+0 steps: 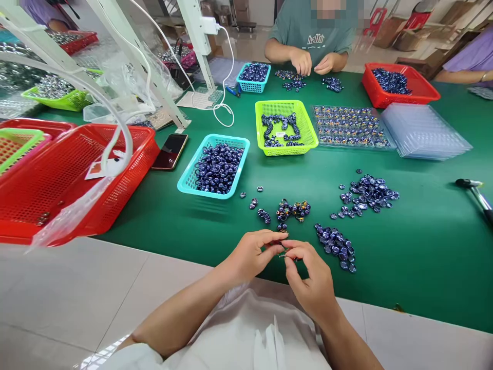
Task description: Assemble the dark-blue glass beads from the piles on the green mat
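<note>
My left hand [252, 255] and my right hand [311, 275] meet at the table's near edge, fingertips almost touching. Both are closed in a pinch around small, dark, shiny parts, mostly hidden by the fingers. Just beyond them lies a little heap of dark beads with orange-gold bits [295, 210]. To its left is a short row of dark blue pieces [264, 216]. Right of my right hand, flat glossy blue-black oval pieces [337, 245] lie in an overlapping band. A larger pile of similar pieces [372, 192] sits behind that band.
Beyond my hands stand a blue basket of dark rings [213, 191] and a lime-green basket [311, 136]. A filled clear tray [350, 127], stacked clear trays [423, 131], a phone [170, 151], red baskets [134, 139] and a hammer [477, 195] surround the work area. A co-worker [311, 38] sits opposite.
</note>
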Demonstrator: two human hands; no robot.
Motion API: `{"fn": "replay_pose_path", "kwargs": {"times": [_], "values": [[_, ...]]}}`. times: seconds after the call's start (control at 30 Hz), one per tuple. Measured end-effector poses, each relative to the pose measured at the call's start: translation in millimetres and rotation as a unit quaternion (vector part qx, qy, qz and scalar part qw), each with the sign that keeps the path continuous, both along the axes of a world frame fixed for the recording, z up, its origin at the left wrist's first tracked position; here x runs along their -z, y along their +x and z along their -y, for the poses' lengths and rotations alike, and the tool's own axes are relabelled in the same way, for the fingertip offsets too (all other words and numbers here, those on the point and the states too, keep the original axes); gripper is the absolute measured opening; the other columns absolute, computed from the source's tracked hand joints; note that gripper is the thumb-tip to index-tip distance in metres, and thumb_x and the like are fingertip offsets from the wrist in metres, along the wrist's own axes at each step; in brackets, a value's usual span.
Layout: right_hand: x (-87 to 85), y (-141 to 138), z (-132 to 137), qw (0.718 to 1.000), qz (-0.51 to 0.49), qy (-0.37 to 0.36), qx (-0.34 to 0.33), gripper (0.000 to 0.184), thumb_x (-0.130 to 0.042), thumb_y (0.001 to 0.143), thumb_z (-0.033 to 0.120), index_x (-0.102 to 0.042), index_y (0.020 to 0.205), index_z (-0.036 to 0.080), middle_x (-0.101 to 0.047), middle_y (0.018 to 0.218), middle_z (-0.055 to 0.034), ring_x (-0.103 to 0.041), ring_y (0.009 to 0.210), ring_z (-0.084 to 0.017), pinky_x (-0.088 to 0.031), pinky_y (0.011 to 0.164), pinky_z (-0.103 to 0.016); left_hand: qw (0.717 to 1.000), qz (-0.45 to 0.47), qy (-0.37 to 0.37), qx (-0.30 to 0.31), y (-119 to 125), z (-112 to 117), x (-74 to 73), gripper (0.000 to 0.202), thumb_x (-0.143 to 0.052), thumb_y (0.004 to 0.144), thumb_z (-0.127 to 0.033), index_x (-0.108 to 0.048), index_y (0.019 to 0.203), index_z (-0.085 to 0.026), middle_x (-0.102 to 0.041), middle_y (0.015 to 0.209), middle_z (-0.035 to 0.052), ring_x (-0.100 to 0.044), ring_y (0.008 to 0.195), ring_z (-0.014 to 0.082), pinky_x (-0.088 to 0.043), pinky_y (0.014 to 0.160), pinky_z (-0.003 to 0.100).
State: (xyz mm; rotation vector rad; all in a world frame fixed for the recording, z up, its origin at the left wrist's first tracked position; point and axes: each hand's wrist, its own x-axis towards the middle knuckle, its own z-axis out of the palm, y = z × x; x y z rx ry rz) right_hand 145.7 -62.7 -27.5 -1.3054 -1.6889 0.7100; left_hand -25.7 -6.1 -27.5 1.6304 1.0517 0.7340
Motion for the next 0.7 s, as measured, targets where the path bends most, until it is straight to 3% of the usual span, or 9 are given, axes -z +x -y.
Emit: {"fn": "replay_pose_path", "kwargs": {"times": [0.1, 0.23, 0.47, 0.7], "values": [[-3.9, 2, -3, 0.999, -0.034, -0.031, 0.019, 0.009, -0.052, 0.092, 0.015, -0.056, 0.090, 0.023, -0.064, 0.097, -0.0034, -0.062, 0.093, -0.018, -0.048, 0.080, -0.031, 0.999, 0.019, -0.028, -0.013, -1, 2, 0.3, 0.024, -0.071, 0.085, -0.022, -0.076, 0.108, -0.017, -0.077, 0.101, 0.0078, -0.071, 0.083, 0.0178, -0.057, 0.077, 0.027], [-6.7, 1, -6, 0.992, -0.079, -0.087, 0.034, 0.012, -0.051, 0.094, 0.021, -0.053, 0.082, 0.022, -0.056, 0.082, 0.0002, -0.055, 0.074, -0.014, -0.044, 0.067, -0.027, 0.998, 0.060, 0.001, -0.020, 0, 6, 1.9, 0.019, -0.074, 0.082, -0.024, -0.078, 0.100, -0.017, -0.078, 0.092, 0.0069, -0.070, 0.076, 0.0165, -0.056, 0.072, 0.026], [-1.9, 4, -9, 0.967, -0.148, -0.205, 0.004, 0.014, -0.055, 0.092, 0.026, -0.056, 0.079, 0.021, -0.056, 0.079, 0.0004, -0.054, 0.070, -0.013, -0.043, 0.062, -0.025, 0.995, 0.059, 0.082, 0.006, -1, 6, 0.3, 0.013, -0.072, 0.085, -0.024, -0.078, 0.096, -0.019, -0.077, 0.080, 0.0054, -0.069, 0.072, 0.0160, -0.052, 0.068, 0.025], [2.3, 8, -13, 0.958, -0.184, -0.222, -0.004, 0.013, -0.061, 0.087, 0.029, -0.057, 0.077, 0.020, -0.058, 0.076, -0.0006, -0.055, 0.069, -0.015, -0.046, 0.060, -0.026, 0.992, 0.041, 0.109, 0.039, -3, 3, 0.2, 0.019, -0.068, 0.089, -0.030, -0.078, 0.104, -0.025, -0.080, 0.084, 0.0057, -0.072, 0.077, 0.0183, -0.055, 0.074, 0.029]]}}
